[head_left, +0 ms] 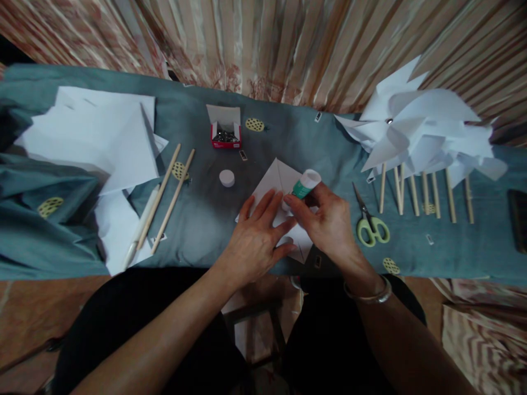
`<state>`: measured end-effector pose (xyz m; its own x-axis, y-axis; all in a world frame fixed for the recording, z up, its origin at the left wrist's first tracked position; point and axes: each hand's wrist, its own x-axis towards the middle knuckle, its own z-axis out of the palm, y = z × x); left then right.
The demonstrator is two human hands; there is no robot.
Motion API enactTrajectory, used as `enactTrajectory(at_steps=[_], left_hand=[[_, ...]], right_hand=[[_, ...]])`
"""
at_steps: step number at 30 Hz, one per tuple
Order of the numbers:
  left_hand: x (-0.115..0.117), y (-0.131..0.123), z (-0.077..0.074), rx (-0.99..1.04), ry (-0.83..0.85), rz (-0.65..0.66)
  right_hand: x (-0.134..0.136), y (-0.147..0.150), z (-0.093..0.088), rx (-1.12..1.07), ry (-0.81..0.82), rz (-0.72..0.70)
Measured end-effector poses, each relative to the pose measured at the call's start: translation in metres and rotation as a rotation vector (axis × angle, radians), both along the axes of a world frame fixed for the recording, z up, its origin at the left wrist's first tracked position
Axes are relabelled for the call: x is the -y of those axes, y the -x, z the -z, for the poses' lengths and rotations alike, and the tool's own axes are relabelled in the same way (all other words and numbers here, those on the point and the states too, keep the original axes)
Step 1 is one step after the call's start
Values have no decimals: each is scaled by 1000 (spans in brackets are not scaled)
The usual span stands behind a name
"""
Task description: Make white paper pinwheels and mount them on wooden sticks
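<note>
A square of white paper (268, 181) with crease or cut lines lies cornerwise on the cloth in front of me. My left hand (257, 236) rests on it with the fingers spread, pressing the sheet flat. In my right hand (325, 216) is a glue stick (305, 184), white and green, held tilted with its lower end down at the paper. Its tip is hidden behind my fingers. A round white cap (226, 178) stands on the cloth to the left of the paper.
Green-handled scissors (371, 227) lie right of my hand. Beyond them are paper pinwheels (428, 131) on wooden sticks. An open red box (226, 135) of small metal pieces stands behind the cap. At left are loose sticks (173, 200), a pen (142, 225) and white sheets (94, 131).
</note>
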<state>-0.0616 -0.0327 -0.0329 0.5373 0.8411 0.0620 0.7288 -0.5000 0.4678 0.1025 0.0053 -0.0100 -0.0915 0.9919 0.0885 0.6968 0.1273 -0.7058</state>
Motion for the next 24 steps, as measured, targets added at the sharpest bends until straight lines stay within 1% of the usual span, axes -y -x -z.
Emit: enactTrajectory(at_steps=[11,24], left_hand=[[0,0,-1,7,4,5],[-1,0,-2,-11,-1,15]], right_hand=[[2,1,-6,34,4,-108],[4,-4,-4,29,7,-132]])
